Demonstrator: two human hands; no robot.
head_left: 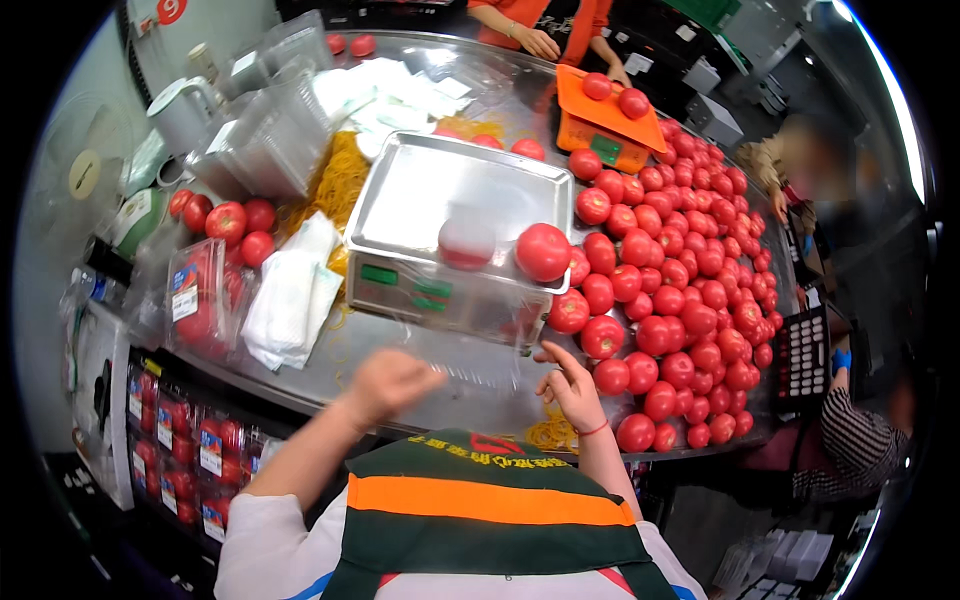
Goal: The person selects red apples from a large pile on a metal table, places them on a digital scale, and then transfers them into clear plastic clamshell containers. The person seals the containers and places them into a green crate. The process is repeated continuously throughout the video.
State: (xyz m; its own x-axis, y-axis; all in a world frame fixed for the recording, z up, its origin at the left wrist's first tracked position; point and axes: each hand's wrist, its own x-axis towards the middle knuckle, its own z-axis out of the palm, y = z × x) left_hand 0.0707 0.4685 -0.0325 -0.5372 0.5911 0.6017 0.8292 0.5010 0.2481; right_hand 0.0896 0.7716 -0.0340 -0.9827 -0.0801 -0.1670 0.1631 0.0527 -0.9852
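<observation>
My left hand (pixel 392 382) is blurred, its fingers curled, above the metal table (pixel 352 349) in front of a digital scale (pixel 461 199); whether it grips anything is unclear. My right hand (pixel 568 381) has bent, parted fingers at the scale's front right corner. Between my hands lies something of clear plastic (pixel 480 367), blurred, its exact shape unclear. A large tomato (pixel 543 252) sits on the right edge of the metal scale pan, and a blurred red and whitish thing (pixel 466 241) shows left of it. Rubber bands (pixel 553 431) lie below my right hand.
Many loose tomatoes (pixel 675 300) cover the right side. White absorbent pads (pixel 292 289), a packed tomato box (pixel 199 292), stacked clear trays (pixel 274 139) and more rubber bands (pixel 341 184) are at left. An orange scale (pixel 607 124) stands beyond, near a co-worker's hand (pixel 535 42).
</observation>
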